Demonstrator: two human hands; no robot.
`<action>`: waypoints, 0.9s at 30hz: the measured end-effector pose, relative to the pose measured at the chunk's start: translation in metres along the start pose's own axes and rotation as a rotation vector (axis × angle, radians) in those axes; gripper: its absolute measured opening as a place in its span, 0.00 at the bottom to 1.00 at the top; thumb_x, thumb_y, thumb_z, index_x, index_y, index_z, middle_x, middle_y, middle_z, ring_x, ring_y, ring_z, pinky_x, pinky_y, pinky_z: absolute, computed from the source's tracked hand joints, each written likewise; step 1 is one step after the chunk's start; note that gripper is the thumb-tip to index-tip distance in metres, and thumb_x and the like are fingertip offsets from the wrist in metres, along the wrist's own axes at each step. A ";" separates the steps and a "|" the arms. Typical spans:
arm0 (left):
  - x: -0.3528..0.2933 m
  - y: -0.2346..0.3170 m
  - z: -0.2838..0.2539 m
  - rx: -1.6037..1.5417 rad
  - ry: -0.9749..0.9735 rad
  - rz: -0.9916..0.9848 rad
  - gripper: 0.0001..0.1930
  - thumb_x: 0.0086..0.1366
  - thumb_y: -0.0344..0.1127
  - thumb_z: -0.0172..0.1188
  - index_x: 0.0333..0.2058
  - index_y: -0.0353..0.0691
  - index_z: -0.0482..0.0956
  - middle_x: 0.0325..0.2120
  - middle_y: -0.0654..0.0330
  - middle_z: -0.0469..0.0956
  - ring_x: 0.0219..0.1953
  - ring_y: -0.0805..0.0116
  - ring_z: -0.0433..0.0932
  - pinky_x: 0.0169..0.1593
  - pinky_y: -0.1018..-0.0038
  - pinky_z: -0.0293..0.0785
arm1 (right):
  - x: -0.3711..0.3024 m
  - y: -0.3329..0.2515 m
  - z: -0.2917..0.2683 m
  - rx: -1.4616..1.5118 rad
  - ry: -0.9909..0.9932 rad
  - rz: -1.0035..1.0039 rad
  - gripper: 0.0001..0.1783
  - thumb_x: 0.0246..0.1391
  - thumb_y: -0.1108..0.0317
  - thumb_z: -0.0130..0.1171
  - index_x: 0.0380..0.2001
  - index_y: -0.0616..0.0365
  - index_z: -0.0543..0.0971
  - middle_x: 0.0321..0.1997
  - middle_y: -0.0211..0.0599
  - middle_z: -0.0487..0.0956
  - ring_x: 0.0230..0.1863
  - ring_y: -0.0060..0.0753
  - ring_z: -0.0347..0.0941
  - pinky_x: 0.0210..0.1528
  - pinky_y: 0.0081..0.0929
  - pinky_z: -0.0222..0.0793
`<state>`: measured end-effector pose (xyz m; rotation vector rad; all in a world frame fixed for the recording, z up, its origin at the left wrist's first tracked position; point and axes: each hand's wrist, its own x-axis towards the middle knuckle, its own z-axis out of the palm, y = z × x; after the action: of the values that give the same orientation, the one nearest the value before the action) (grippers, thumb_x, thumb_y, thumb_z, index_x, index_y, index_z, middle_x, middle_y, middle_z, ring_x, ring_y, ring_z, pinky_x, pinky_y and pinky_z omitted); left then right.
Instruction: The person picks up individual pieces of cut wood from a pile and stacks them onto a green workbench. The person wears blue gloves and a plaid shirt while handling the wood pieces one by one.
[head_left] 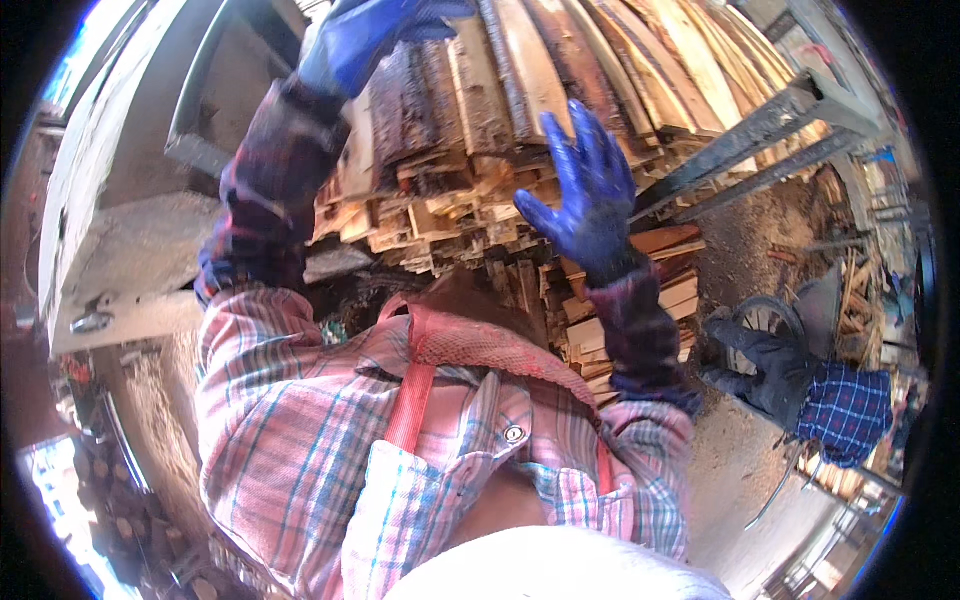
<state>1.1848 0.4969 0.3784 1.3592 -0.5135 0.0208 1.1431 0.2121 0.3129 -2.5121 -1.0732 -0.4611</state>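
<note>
My right hand (590,190), in a blue rubber glove, is raised with its fingers spread and nothing in it. It is in front of the near ends of a stack of rough sawn wood slabs (520,60), some with dark bark. At the upper edge my left hand (370,40), gloved the same way, reaches over the left side of the stack. Its fingers stretch to the right, partly cut off by the picture's edge. I see nothing held in it, and whether it touches the slabs I cannot tell.
A metal frame bar (740,140) stands right of the stack, and a large grey machine housing (130,240) on the left. Shorter boards (680,300) are piled below my right hand. At right, a person in a blue checked shirt (845,410) bends beside a wheelbarrow (770,320).
</note>
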 end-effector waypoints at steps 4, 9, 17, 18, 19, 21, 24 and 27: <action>-0.097 -0.008 0.000 0.029 0.194 -0.223 0.25 0.67 0.42 0.41 0.56 0.29 0.60 0.50 0.47 0.70 0.49 0.60 0.72 0.51 0.68 0.69 | 0.029 0.002 0.044 -0.220 -0.189 -0.061 0.50 0.41 0.46 0.63 0.64 0.29 0.48 0.69 0.42 0.45 0.67 0.52 0.45 0.64 0.53 0.41; -0.164 -0.033 0.021 -0.265 0.304 -0.335 0.24 0.66 0.43 0.44 0.56 0.33 0.61 0.49 0.51 0.71 0.49 0.61 0.72 0.50 0.68 0.69 | 0.059 0.012 0.062 -0.407 -0.371 0.036 0.48 0.42 0.48 0.63 0.64 0.26 0.47 0.67 0.44 0.48 0.63 0.53 0.54 0.59 0.50 0.56; -0.100 -0.093 0.075 -0.554 0.199 -0.301 0.29 0.67 0.49 0.42 0.59 0.35 0.55 0.54 0.51 0.66 0.54 0.57 0.68 0.52 0.63 0.68 | 0.062 0.079 0.039 0.305 -0.063 0.184 0.31 0.48 0.75 0.58 0.57 0.47 0.66 0.55 0.39 0.71 0.54 0.36 0.69 0.52 0.31 0.67; -0.079 -0.095 0.081 -0.642 0.277 -0.389 0.30 0.66 0.51 0.44 0.58 0.34 0.57 0.53 0.51 0.67 0.53 0.57 0.68 0.52 0.63 0.68 | 0.063 0.080 0.037 0.323 -0.003 0.137 0.30 0.48 0.76 0.58 0.56 0.47 0.67 0.55 0.38 0.71 0.54 0.35 0.70 0.52 0.30 0.67; -0.058 -0.095 0.088 -0.729 0.350 -0.479 0.31 0.65 0.52 0.46 0.57 0.33 0.59 0.52 0.51 0.67 0.52 0.57 0.69 0.52 0.63 0.67 | 0.058 0.077 0.035 0.331 0.019 0.198 0.30 0.47 0.74 0.60 0.56 0.49 0.67 0.53 0.39 0.73 0.52 0.36 0.71 0.52 0.29 0.66; -0.024 -0.103 0.089 -0.784 0.477 -0.451 0.32 0.60 0.57 0.51 0.51 0.32 0.63 0.47 0.49 0.69 0.47 0.56 0.71 0.50 0.60 0.69 | 0.056 0.033 0.001 0.300 0.002 0.240 0.30 0.46 0.73 0.61 0.55 0.54 0.67 0.49 0.41 0.75 0.50 0.39 0.72 0.51 0.32 0.67; 0.013 -0.124 0.080 -0.772 0.531 -0.241 0.27 0.55 0.53 0.56 0.41 0.32 0.69 0.38 0.48 0.73 0.39 0.53 0.74 0.46 0.57 0.72 | 0.042 0.004 -0.014 0.088 -0.180 0.354 0.31 0.44 0.70 0.61 0.55 0.47 0.68 0.46 0.46 0.75 0.44 0.44 0.74 0.44 0.35 0.71; 0.035 -0.166 0.053 -1.014 0.434 -0.156 0.19 0.54 0.43 0.57 0.34 0.31 0.73 0.30 0.49 0.77 0.31 0.52 0.76 0.44 0.59 0.73 | 0.045 -0.012 -0.044 -0.230 -0.071 -0.004 0.37 0.40 0.66 0.62 0.58 0.43 0.64 0.51 0.45 0.71 0.39 0.46 0.74 0.39 0.37 0.72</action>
<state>1.2490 0.3997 0.2444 0.3681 -0.0079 -0.0646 1.1573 0.2272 0.3730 -2.7457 -1.1074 -0.5275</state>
